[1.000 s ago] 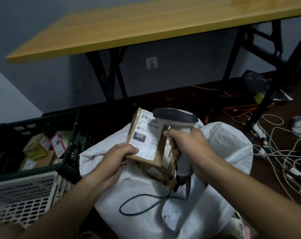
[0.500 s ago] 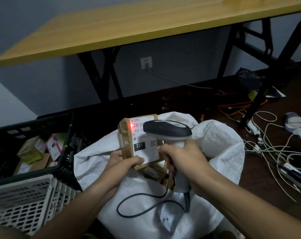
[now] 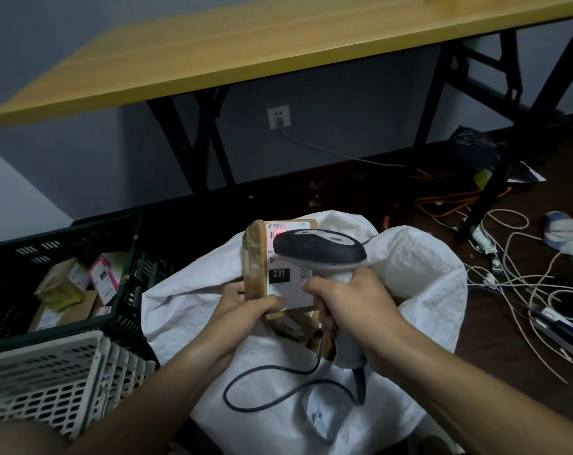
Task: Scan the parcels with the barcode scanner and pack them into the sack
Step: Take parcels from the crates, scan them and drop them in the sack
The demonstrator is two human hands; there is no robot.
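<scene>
The left hand (image 3: 245,302) grips the lower edge of a small brown cardboard parcel (image 3: 255,257) with a white shipping label, thumb laid across the front and fingers curled behind, holding it upright over the mouth of the white woven plastic sack (image 3: 419,274). The label faces the camera and carries a black block printed "231"; a red glow falls on the barcode near its top edge. The right hand (image 3: 350,310) is wrapped tightly round the handle of a grey and black corded barcode scanner (image 3: 318,249), whose head sits just in front of the label and covers its right part. The scanner's dark cable (image 3: 262,372) loops down across the sack's front. Inside the sack's opening, below the held parcel, more brown cardboard parcels (image 3: 291,326) show. To the left stands a black plastic crate (image 3: 127,290) holding further packages, one with a pink label, and a white perforated plastic crate (image 3: 49,376) sits nearer the camera, touching it. Behind runs a yellow wooden surface (image 3: 245,44) on black folding legs, with a white wall socket (image 3: 278,117) beneath. White and orange cables (image 3: 521,277) lie tangled on the dark floor at right.
</scene>
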